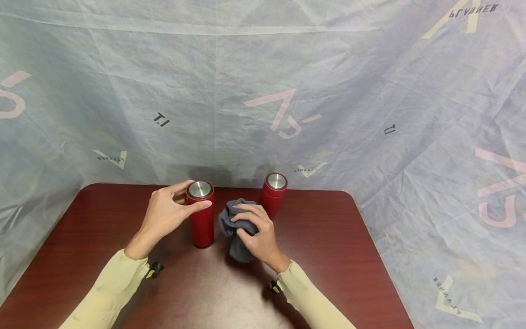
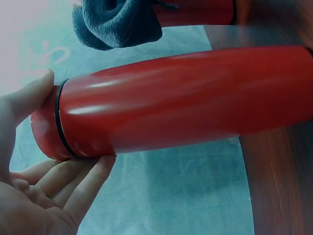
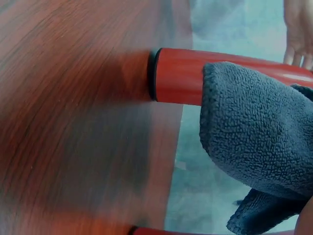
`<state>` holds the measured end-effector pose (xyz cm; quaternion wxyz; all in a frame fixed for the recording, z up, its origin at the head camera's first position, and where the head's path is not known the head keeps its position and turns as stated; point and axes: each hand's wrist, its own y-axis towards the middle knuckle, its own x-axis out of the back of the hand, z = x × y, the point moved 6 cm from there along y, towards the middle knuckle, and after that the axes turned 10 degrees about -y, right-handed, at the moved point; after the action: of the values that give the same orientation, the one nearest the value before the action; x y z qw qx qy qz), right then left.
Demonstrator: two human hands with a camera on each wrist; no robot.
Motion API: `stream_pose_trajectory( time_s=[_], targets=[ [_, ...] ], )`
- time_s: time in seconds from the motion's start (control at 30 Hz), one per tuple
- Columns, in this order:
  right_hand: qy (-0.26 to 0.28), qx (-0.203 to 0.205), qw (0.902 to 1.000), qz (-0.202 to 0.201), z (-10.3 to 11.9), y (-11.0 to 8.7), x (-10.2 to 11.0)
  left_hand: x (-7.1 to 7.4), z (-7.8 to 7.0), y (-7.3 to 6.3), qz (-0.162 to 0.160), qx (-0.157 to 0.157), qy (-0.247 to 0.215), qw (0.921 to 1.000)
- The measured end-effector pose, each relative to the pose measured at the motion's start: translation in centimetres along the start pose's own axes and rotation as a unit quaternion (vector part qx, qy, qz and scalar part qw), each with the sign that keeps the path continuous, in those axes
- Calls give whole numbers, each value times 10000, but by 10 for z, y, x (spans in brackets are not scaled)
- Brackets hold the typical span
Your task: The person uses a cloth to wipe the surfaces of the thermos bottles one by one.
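Note:
My left hand [image 1: 168, 208] grips a red thermos [image 1: 202, 228] around its lid end, thumb on one side and fingers on the other. This thermos stands upright, with a silver disc on its lid and a black ring below the lid in the left wrist view. A bunched grey-blue cloth [image 1: 240, 246] hangs from my right hand [image 1: 260, 235], pinched between thumb and fingers. In the right wrist view the cloth [image 3: 254, 127] overlaps the thermos. A second red thermos [image 1: 272, 196] stands behind my right hand, which partly hides it.
The dark red wooden table [image 1: 328, 256] has rounded back corners. Behind it and along both sides hangs a pale grey fabric sheet [image 1: 197, 82] printed with letters and shapes. Black bands [image 1: 154, 270] sit at both sleeve cuffs.

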<state>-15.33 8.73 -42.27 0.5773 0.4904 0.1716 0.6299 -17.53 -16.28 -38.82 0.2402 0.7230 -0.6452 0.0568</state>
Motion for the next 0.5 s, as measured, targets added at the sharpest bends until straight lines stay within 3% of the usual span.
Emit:
stream_pose_trajectory(
  time_s=[0.13, 0.27, 0.5],
  targets=[
    [269, -599, 9977, -152, 2, 7, 5, 0, 1, -1, -4, -25, -82, 10000],
    [382, -941, 9945, -237, 1, 12, 7, 0, 3, -2, -11, -76, -142, 9999],
    [616, -1314, 9885, -427, -27, 3, -6, 0, 8, -5, 72, -97, -203, 9997]
  ],
)
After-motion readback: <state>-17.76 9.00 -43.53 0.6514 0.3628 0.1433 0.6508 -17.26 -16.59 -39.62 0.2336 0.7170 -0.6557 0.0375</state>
